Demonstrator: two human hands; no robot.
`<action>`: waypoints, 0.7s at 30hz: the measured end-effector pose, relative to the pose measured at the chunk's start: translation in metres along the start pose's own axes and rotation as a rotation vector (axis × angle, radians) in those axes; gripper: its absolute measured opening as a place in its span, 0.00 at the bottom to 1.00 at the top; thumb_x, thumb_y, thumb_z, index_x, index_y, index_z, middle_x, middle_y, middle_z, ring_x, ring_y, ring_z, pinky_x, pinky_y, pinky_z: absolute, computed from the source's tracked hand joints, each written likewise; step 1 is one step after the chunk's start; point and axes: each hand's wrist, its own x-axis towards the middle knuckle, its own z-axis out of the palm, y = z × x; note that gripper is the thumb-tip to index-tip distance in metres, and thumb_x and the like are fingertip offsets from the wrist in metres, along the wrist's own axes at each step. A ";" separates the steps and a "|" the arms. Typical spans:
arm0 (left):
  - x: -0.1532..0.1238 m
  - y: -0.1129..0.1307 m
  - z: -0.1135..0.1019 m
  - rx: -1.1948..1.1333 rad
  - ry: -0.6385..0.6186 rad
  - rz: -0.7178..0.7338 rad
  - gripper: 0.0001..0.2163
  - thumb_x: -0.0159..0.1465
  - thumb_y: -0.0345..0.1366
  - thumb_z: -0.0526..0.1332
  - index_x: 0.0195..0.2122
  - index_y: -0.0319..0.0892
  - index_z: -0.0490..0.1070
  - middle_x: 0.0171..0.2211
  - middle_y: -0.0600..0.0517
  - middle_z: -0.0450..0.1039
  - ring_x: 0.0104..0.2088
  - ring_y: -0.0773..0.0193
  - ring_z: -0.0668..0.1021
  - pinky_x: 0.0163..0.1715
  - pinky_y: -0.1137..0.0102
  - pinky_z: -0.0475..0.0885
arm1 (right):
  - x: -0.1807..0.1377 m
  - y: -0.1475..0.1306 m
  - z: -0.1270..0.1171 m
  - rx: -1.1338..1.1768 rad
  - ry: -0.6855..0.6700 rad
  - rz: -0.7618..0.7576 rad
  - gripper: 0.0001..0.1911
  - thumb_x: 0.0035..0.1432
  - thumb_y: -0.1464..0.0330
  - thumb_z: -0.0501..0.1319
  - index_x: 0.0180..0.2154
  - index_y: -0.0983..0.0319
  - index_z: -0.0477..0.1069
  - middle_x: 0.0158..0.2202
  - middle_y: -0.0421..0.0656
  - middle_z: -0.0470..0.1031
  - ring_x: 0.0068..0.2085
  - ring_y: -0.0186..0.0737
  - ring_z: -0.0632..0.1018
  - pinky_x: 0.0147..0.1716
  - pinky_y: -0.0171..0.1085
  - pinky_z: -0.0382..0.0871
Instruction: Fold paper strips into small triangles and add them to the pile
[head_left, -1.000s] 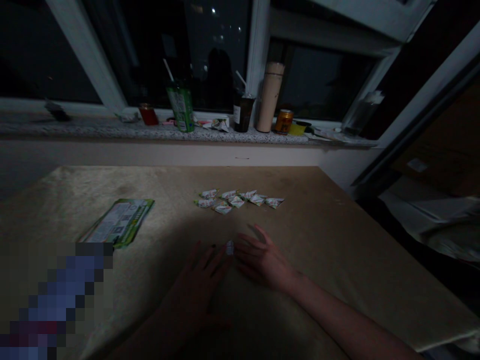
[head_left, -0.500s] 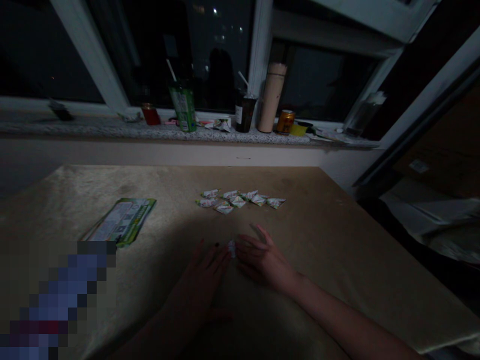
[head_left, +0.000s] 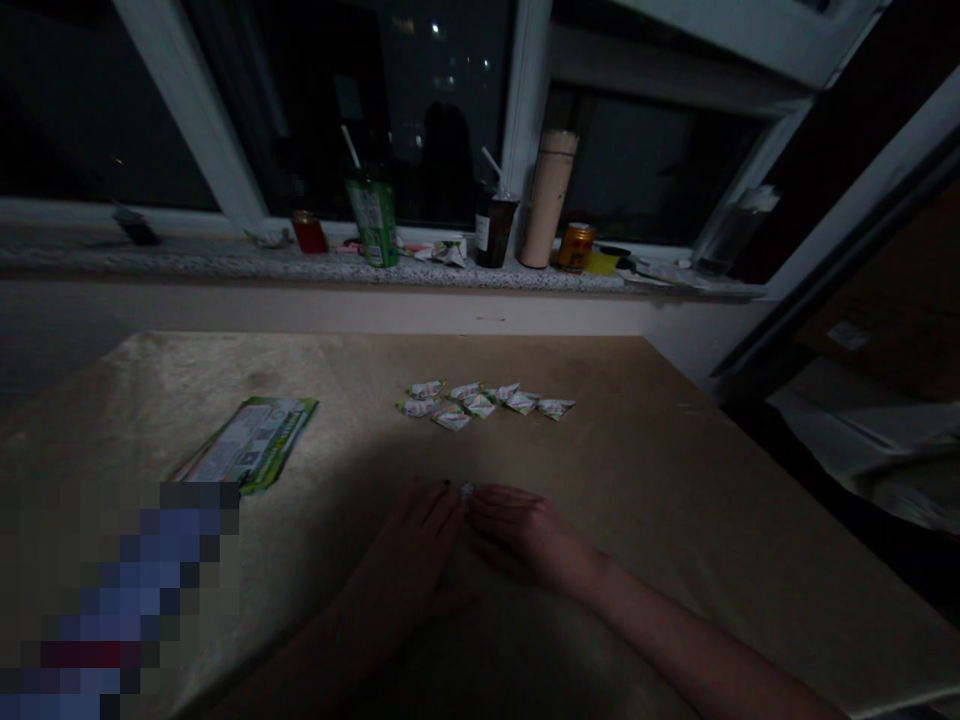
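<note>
A small whitish folded wrapper (head_left: 467,490) lies on the table, mostly covered by fingers. My left hand (head_left: 420,535) lies flat beside its left side, fingers stretched out with the thumb apart. From the right, my right hand (head_left: 525,525) holds the piece, its fingers pressed together over it. Dim light and the fingers hide most of the wrapper's shape. Beyond both hands, several white-and-green folded wrapper packets (head_left: 480,405) are grouped in two loose rows.
A flat green-and-white package (head_left: 259,440) lies at the left, near a pixelated blue area. Along the granite windowsill (head_left: 247,262) stand a green cup (head_left: 373,220), a dark drink cup (head_left: 495,230), a tall pinkish flask (head_left: 549,200), an orange can (head_left: 575,247) and a red jar (head_left: 308,232).
My right hand's fingers have come together and its raised finger has lowered over the wrapper, which now shows less. My left hand has moved slightly right. The view has shifted a little.
</note>
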 end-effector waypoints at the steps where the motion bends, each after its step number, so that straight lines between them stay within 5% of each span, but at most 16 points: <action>1: 0.000 -0.002 0.003 0.000 0.021 0.008 0.39 0.58 0.58 0.57 0.62 0.33 0.56 0.62 0.37 0.56 0.61 0.44 0.59 0.60 0.48 0.48 | 0.001 0.000 0.000 0.001 0.004 -0.002 0.15 0.63 0.68 0.54 0.50 0.62 0.69 0.53 0.45 0.72 0.55 0.37 0.71 0.60 0.37 0.58; 8: -0.002 -0.014 0.012 -0.041 0.028 0.049 0.41 0.57 0.59 0.56 0.65 0.39 0.48 0.64 0.41 0.51 0.63 0.47 0.56 0.61 0.50 0.45 | 0.004 0.001 0.003 -0.044 0.048 -0.035 0.12 0.62 0.71 0.54 0.45 0.64 0.72 0.47 0.45 0.76 0.51 0.38 0.74 0.56 0.37 0.63; 21: -0.002 -0.003 0.009 -0.009 0.059 0.000 0.46 0.49 0.61 0.61 0.62 0.35 0.55 0.62 0.38 0.55 0.62 0.43 0.58 0.60 0.49 0.48 | 0.002 -0.011 0.019 -0.420 0.003 -0.071 0.13 0.62 0.71 0.55 0.46 0.69 0.71 0.49 0.51 0.74 0.51 0.43 0.73 0.56 0.40 0.64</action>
